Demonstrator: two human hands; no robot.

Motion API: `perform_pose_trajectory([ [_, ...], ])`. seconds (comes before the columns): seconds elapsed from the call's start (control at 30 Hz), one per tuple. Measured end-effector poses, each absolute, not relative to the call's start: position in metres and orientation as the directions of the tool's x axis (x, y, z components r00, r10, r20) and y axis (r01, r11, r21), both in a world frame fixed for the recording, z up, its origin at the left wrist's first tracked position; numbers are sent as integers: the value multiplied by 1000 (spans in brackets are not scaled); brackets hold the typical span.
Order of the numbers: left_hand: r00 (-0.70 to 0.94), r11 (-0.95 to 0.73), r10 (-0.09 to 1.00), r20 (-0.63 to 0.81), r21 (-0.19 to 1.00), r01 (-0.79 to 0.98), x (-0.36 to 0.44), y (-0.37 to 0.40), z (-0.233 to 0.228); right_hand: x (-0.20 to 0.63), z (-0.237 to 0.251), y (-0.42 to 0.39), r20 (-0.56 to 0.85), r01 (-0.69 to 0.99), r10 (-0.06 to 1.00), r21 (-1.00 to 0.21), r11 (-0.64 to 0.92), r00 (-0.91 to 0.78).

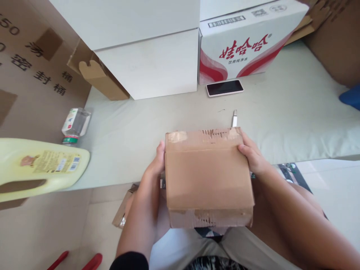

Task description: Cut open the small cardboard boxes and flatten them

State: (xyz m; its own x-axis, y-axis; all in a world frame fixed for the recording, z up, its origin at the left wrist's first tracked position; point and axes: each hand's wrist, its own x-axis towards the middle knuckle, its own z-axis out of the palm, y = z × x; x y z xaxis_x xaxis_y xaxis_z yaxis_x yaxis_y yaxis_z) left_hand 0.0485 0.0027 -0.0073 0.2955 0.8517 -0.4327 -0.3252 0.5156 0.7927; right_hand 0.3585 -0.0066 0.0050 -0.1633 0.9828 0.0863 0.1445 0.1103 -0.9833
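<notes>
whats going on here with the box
A person holds a small brown cardboard box over their lap, left hand on its left side and right hand on its right, each in a closed grip. The box's flaps are shut, with torn tape along the far edge. Beyond it, on the pale mat, lie a white-framed phone and a small white stick-shaped item. A yellow plastic jug lies at the left, near a small clear bottle.

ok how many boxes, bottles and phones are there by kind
brown cardboard boxes: 1, held between the left hand and right hand, box
white boxes: 3
bottles: 2
phones: 1
total: 7
</notes>
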Motion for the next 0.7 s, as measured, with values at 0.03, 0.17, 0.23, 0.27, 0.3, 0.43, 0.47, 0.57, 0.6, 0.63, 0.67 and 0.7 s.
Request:
perform_pose_trajectory([
  [0.03, 323, 489, 864, -385, 793, -363, 49, 2, -8, 359, 5, -6, 99, 159, 982, -979, 124, -159],
  [0.17, 387, 416, 885, -260, 814, -405, 47, 1, -9, 360, 5, -4, 145, 208, 979, -963, 173, -142],
  [0.23, 397, 429, 875, -278, 825, -367, 46, 1, -8, 361, 3, -3, 163, 225, 979, -956, 188, -122],
  [0.27, 395, 433, 873, -286, 828, -358, 45, 1, -8, 362, 3, -3, 170, 237, 980, -953, 191, -108],
  [0.3, 391, 432, 874, -288, 828, -356, 45, 1, -8, 363, 2, -2, 177, 252, 980, -948, 195, -92],
  [0.43, 363, 402, 894, -261, 826, -396, 46, 0, -6, 363, 0, -1, 221, 347, 975, -914, 209, -5],
  [0.47, 345, 385, 904, -252, 832, -400, 47, 1, -4, 363, -1, -1, 228, 368, 974, -906, 209, 9],
  [0.57, 190, 258, 962, -195, 874, -411, 51, 5, 8, 364, -5, 1, 272, 349, 960, -907, 235, 61],
  [0.6, 103, 195, 981, -167, 883, -426, 52, 8, 14, 365, -6, 3, 292, 316, 952, -915, 251, 90],
  [0.63, 12, 135, 989, -145, 883, -450, 52, 11, 20, 367, -8, 4, 302, 282, 946, -924, 259, 121],
  [0.67, -80, 83, 987, -137, 875, -476, 51, 14, 26, 368, -9, 5, 299, 258, 942, -932, 254, 153],
  [0.7, -165, 50, 975, -151, 865, -499, 48, 16, 31, 370, -9, 6, 282, 252, 943, -939, 234, 176],
])
